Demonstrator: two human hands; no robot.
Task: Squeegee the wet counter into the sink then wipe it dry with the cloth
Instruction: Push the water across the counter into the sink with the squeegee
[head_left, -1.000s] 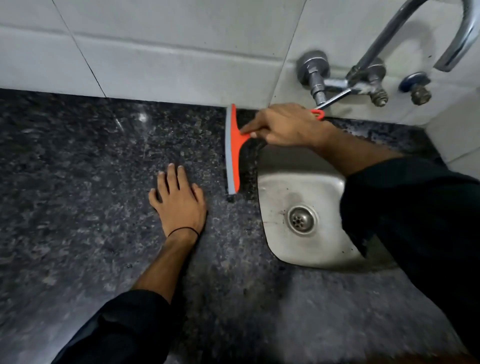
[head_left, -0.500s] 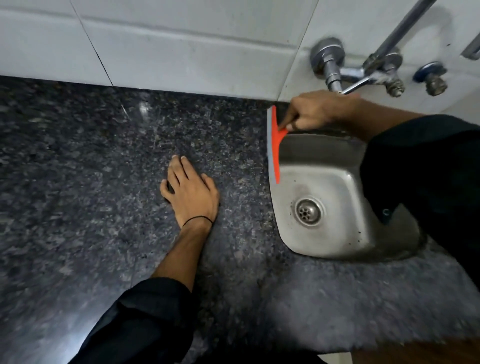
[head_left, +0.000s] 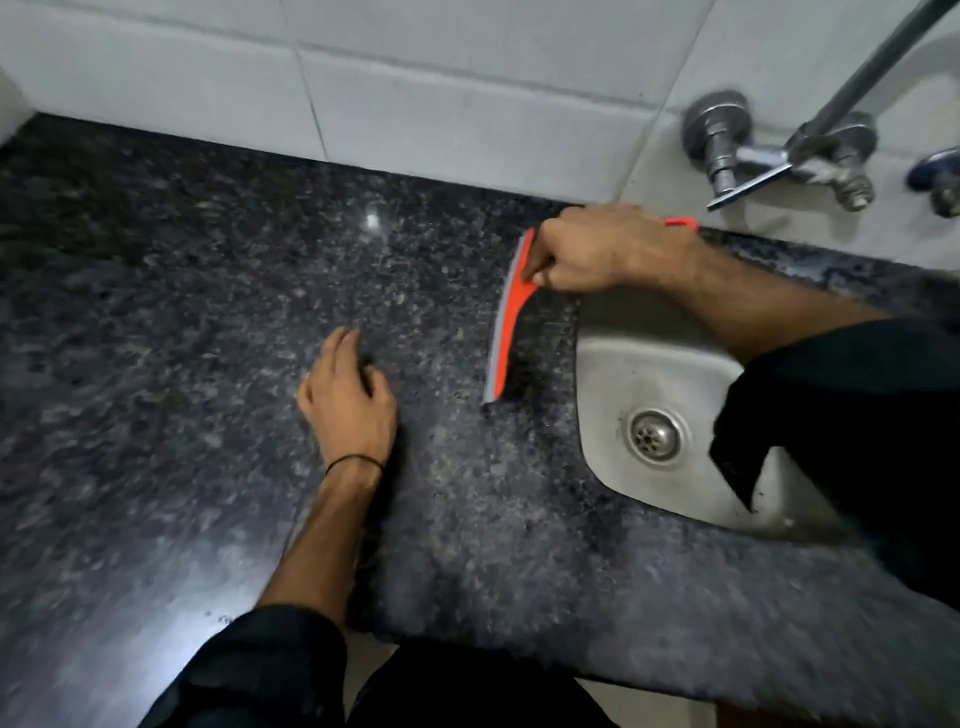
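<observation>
The right hand (head_left: 597, 254) is wrapped tight around the orange handle of the squeegee (head_left: 506, 322), fingers curled over it, with the looped end of the handle poking out past the wrist on the sink's far side. The blade stands on edge on the dark speckled counter (head_left: 182, 312), just to the left of the sink (head_left: 613, 364), running from near the back wall towards the counter's front edge, its grey rubber strip facing away from the sink. A narrow band of counter lies between blade and sink rim. The left hand (head_left: 348, 405) holds nothing; it rests on the counter further from the sink than the squeegee, fingers loosely bent and a little blurred, a thin black band at the wrist. The sink's steel basin shows its round drain (head_left: 654, 434), partly covered on the right by the dark sleeve (head_left: 841, 415) of the right arm reaching across it. Above the sink, the metal tap (head_left: 779, 156) is fixed to the white tiled wall (head_left: 415, 93). A bright glint sits on the counter well left of the sink.
</observation>
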